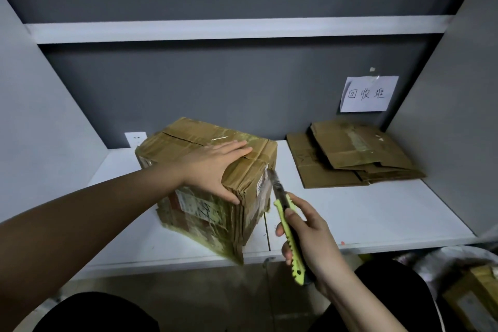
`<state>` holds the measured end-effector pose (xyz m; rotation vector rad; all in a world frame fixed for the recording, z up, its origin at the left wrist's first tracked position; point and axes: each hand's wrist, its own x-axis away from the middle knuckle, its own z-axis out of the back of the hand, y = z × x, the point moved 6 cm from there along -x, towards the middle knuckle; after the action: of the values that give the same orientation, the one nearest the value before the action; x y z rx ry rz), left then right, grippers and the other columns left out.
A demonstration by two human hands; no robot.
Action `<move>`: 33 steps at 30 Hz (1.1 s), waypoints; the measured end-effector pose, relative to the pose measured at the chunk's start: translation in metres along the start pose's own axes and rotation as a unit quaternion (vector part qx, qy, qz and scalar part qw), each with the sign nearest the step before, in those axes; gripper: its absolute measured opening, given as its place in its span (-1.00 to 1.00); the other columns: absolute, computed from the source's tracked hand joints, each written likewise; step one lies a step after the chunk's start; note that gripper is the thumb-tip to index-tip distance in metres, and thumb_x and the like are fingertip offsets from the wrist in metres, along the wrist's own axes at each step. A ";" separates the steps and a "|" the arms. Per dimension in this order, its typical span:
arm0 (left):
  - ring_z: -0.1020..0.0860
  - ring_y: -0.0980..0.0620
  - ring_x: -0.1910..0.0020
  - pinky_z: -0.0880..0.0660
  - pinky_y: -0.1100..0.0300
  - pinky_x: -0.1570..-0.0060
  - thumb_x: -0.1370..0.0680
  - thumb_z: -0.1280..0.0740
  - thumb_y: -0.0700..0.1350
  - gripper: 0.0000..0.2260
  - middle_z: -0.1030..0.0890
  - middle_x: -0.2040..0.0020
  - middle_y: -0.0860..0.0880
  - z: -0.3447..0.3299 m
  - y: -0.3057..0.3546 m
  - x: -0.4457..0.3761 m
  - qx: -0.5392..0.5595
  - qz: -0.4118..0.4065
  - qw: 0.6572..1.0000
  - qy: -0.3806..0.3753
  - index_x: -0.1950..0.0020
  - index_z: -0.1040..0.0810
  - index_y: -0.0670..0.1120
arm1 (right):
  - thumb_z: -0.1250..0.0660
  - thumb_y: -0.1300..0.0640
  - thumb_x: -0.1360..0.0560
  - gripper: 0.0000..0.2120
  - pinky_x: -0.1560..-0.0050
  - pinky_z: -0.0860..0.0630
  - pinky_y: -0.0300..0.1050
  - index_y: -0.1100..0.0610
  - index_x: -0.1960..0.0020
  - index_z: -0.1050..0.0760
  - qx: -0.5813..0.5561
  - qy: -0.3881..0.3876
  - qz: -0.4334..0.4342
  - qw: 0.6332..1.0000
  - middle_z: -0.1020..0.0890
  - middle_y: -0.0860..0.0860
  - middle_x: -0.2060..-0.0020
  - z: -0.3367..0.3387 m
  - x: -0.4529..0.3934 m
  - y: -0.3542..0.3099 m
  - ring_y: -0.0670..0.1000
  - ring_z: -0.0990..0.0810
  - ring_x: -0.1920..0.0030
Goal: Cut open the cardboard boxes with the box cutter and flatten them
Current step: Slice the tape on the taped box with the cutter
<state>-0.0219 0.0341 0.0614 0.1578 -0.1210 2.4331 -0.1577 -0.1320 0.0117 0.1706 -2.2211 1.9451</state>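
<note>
Right hand (310, 234) grips the box cutter (289, 234), blade at the taped box (207, 183) edge just below the flat left hand's fingers (231, 149); a slip upward could nick them.

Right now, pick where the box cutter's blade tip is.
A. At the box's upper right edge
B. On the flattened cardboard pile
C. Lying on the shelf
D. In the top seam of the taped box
A: the right hand holds the box cutter with its blade tip at the upper right edge of the taped cardboard box, which the left hand steadies from above.
</note>
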 end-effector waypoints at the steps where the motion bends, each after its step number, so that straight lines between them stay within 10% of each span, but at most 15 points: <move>1: 0.11 0.08 -0.54 0.06 0.05 -0.50 -0.28 -0.33 0.45 0.06 0.16 -0.56 0.10 -0.001 0.000 0.001 -0.003 -0.002 1.000 0.005 -0.55 0.18 0.10 | -0.12 0.16 -0.64 -0.77 0.59 -0.40 -0.21 -0.04 -0.24 -0.41 -0.006 0.014 0.006 1.000 -0.55 0.11 0.39 0.005 -0.002 -0.003 0.03 -0.41 0.59; 11: -0.39 0.03 -0.28 -0.27 0.06 -0.32 -0.33 -0.22 0.47 -0.22 -0.40 -0.29 0.00 0.003 0.008 0.040 -0.017 -0.012 0.975 0.221 -0.37 -0.37 -0.02 | -0.20 0.14 -0.60 -0.57 0.49 -0.43 -0.17 -0.21 -0.35 -0.16 0.147 0.031 0.121 0.981 -0.62 0.15 0.18 0.019 -0.046 -0.046 0.03 -0.50 0.53; 16: -0.42 0.03 -0.29 -0.31 0.03 -0.30 -0.38 -0.19 0.41 -0.28 -0.45 -0.30 0.00 -0.015 0.008 0.047 -0.007 -0.003 0.975 0.221 -0.39 -0.38 -0.02 | -0.33 0.10 -0.51 -0.65 0.35 -0.58 0.06 -0.02 -0.26 -0.34 0.252 0.072 0.177 0.949 -0.62 0.00 0.18 0.009 -0.073 -0.072 0.01 -0.60 0.44; 24: -0.39 0.07 -0.30 -0.23 0.17 -0.24 -0.42 -0.24 0.28 -0.39 -0.47 -0.29 0.05 -0.016 0.005 0.043 0.054 0.005 0.973 0.225 -0.39 -0.42 0.00 | -0.51 -0.12 -0.30 -0.18 -0.08 -0.49 0.02 -0.04 -0.41 -0.16 0.525 0.026 0.219 0.822 -0.46 0.01 -0.29 -0.032 -0.116 -0.092 0.11 -0.50 -0.20; 33: -0.42 0.07 -0.25 -0.38 0.08 -0.21 -0.43 -0.24 0.29 -0.43 -0.49 -0.25 0.07 -0.023 0.002 0.039 0.089 0.015 0.970 0.226 -0.35 -0.45 0.03 | -0.46 -0.32 -0.25 0.03 -0.15 -0.49 0.04 -0.04 -0.51 0.00 0.618 0.015 0.168 0.768 -0.36 0.09 -0.37 -0.034 -0.143 -0.089 0.16 -0.46 -0.28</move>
<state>-0.0542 0.0605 0.0444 -0.3213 0.3016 2.4421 0.0021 -0.1153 0.0716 -0.1139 -0.5811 3.2147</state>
